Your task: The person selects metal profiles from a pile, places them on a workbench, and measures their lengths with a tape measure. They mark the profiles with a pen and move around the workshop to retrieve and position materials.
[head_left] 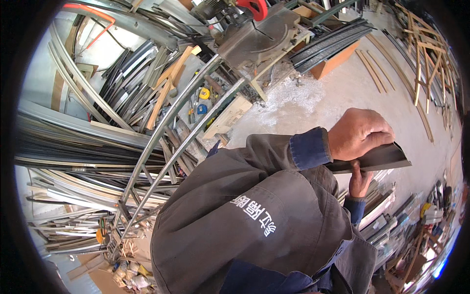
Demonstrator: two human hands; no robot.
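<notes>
My left hand [361, 133] is closed over the upper edge of a dark, angled strip of profile [384, 159], its fingers curled down onto it. Below the strip, my right hand [361, 182] grips it from the other side, with one digit pressed up against its surface. The strip looks smooth and black-brown, and its right end sticks out past both hands. Part of its left end is hidden behind my left cuff and sleeve. Both forearms are in dark sleeves with blue cuffs.
A cutting saw with a red handle [254, 9] stands on a metal table [259, 41] at the top. Steel rails [169, 117] run along my left, beside racks of long profiles [88, 147]. Tape measures [201, 109] lie near the rails. Wooden strips [374, 71] lie on the floor.
</notes>
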